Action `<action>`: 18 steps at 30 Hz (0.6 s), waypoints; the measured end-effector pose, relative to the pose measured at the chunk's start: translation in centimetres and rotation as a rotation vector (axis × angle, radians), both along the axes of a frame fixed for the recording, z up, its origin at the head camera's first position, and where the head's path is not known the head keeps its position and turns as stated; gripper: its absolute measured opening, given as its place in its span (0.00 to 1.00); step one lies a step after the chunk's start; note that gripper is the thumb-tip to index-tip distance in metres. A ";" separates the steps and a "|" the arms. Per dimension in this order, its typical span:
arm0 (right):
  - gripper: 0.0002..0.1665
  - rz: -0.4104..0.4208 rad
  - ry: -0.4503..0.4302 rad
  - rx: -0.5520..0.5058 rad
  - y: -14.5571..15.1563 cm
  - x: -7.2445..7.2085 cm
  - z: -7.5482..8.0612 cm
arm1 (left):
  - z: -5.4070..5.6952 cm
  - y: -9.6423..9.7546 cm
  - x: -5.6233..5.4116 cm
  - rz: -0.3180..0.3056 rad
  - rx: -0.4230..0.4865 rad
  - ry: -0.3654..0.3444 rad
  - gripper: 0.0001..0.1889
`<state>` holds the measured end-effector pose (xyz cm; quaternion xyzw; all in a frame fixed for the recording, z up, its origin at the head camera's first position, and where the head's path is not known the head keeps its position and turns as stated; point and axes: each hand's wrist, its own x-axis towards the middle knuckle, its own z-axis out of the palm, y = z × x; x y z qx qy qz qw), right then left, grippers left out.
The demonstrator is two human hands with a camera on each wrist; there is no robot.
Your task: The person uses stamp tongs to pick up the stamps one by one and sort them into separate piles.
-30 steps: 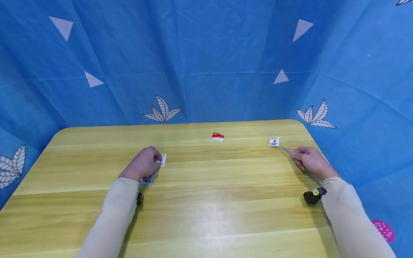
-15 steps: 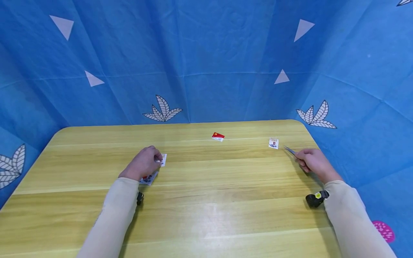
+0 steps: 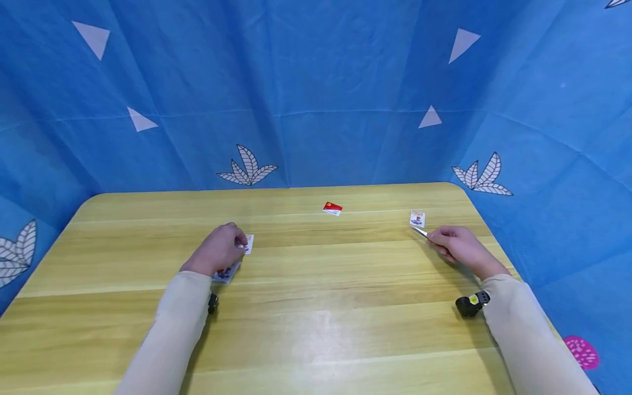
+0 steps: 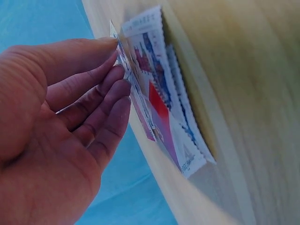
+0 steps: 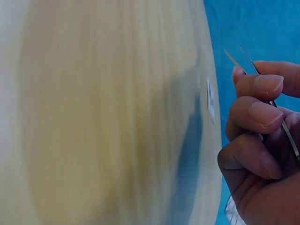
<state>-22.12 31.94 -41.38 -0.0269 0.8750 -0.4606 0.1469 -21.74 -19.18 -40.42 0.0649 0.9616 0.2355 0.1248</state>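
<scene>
My left hand (image 3: 220, 249) pinches a stamp (image 3: 249, 244) between thumb and fingertips at the left of the table. Behind it in the left wrist view are several more perforated-edged stamps (image 4: 152, 51), overlapping one another, one with a red patch. In the head view these stamps (image 3: 227, 272) show partly under my wrist. My right hand (image 3: 459, 247) grips metal tweezers (image 3: 419, 231), whose tips lie just below a lone stamp (image 3: 417, 218) at the far right. In the right wrist view the tips of the tweezers (image 5: 234, 60) stand slightly apart with nothing between them.
A red and white stamp-like piece (image 3: 332, 208) lies near the back edge of the wooden table (image 3: 316, 307). Blue cloth (image 3: 316, 93) with white triangles and leaf prints hangs behind and at the sides.
The tweezers touched the lone stamp's corner, drew off to the right, then came back left to below it. That stamp has turned and shifted slightly. My left hand has stayed put.
</scene>
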 end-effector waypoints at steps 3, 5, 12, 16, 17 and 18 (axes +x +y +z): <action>0.19 0.037 0.002 -0.015 -1.0 -0.3 0.1 | 0.1 0.1 0.0 -0.007 -0.004 0.009 0.09; 0.18 0.062 0.006 -0.023 -1.8 -0.5 0.1 | 0.0 0.0 0.0 -0.014 -0.002 0.018 0.09; 0.17 0.130 -0.008 -0.031 -4.9 -0.7 0.0 | -0.3 -0.2 0.1 -0.018 0.016 0.021 0.09; 0.16 0.165 -0.004 -0.014 -6.8 -0.8 0.2 | -0.4 -0.2 0.0 -0.010 0.016 0.011 0.10; 0.16 0.173 -0.002 -0.013 -7.2 -0.9 0.3 | -0.4 -0.2 0.0 -0.008 0.014 0.010 0.10; 0.16 0.180 0.001 -0.012 -7.6 -0.9 0.3 | -0.5 -0.2 0.0 -0.005 0.010 0.010 0.09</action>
